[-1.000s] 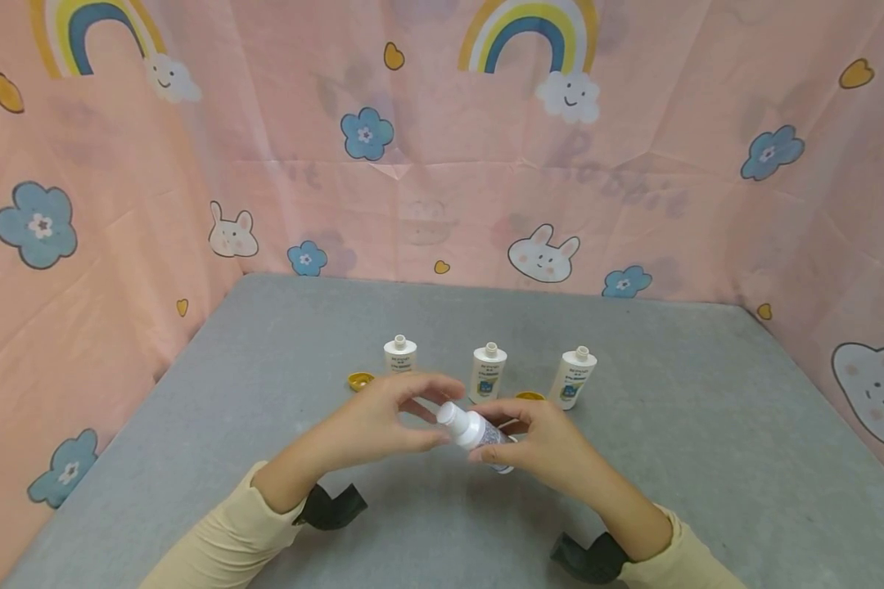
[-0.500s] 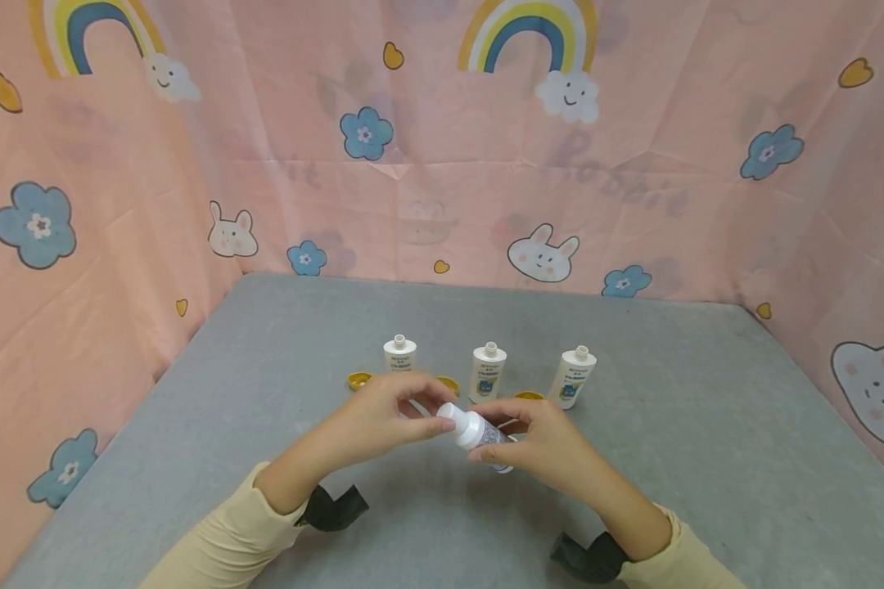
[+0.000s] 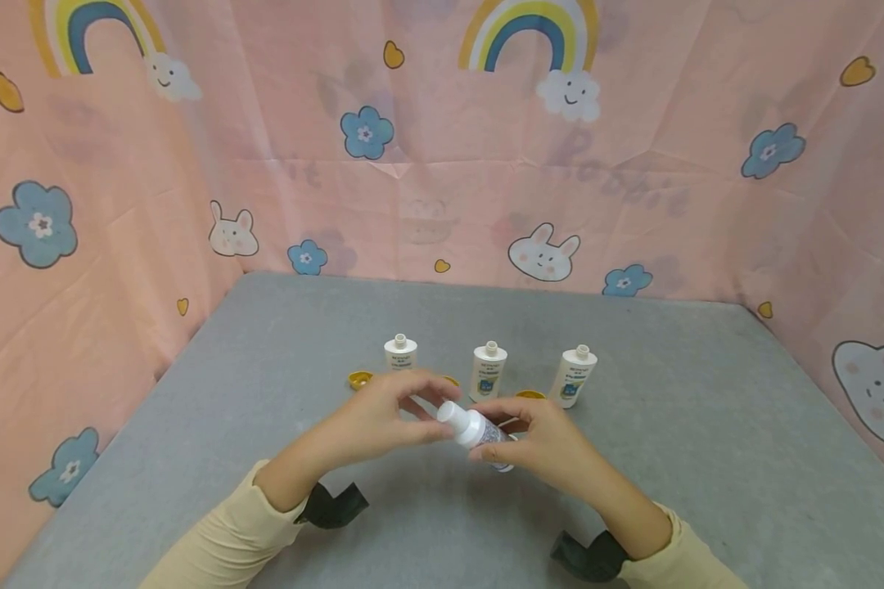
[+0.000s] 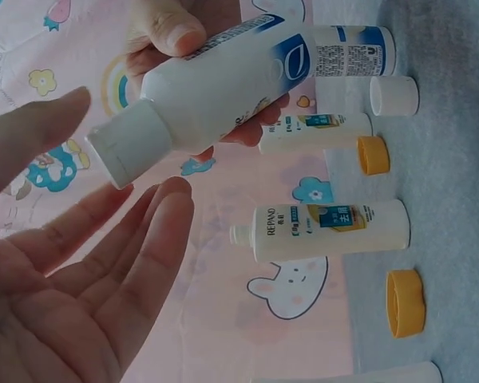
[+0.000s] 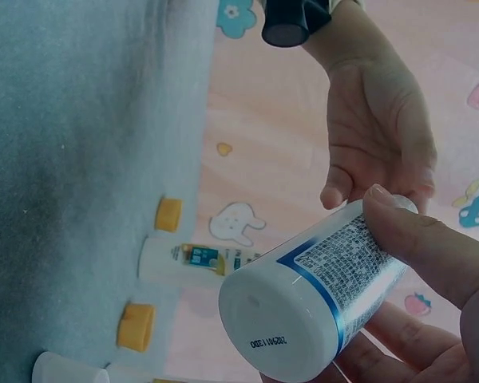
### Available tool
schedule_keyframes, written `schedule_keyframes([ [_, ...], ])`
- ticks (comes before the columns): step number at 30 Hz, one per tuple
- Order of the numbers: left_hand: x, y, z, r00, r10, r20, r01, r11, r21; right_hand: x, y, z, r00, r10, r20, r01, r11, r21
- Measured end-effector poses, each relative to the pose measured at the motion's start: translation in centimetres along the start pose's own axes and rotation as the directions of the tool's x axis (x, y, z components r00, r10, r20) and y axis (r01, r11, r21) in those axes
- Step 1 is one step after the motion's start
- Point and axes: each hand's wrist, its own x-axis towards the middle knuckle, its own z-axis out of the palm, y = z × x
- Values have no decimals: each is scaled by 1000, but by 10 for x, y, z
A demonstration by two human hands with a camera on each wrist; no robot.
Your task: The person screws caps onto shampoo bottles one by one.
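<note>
Evidently, the right hand (image 3: pixel 539 442) grips the bottle (image 4: pixel 227 80) over the desk (image 3: pixel 191 442), its cap (image 4: pixel 129 145) tilted between ten and eleven o'clock. The left hand (image 3: pixel 386 415) is loose around the cap, thumb clear; fingertip contact cannot be confirmed. Advisable, if turning is intended: pinch the cap squarely, align wrist with neck, and hold the bottle firmly without squeezing.

both sleeves (image 3: pixel 217 536) are plain beige and softly creased, with a dark, angular attachment (image 3: pixel 335 505) beside each cuff (image 3: pixel 268 499).
</note>
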Motion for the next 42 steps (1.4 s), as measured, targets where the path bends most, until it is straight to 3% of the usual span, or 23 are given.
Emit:
schedule_keyframes([
  [6,2,-3,2,999,-43,-1,43,999,20,0,0,0,1000,3,2,-3,1000,-4],
  [16,1,-3,2,998,56,41,-57,998,39,1,0,-1,1000,2,20,-2,1000,-2],
  [28,1,-2,3,998,-48,-36,49,998,28,1,0,0,1000,-6,7,6,1000,-13],
  [42,1,-3,2,999,46,-6,-46,998,33,1,1,0,1000,9,7,-9,1000,-3],
])
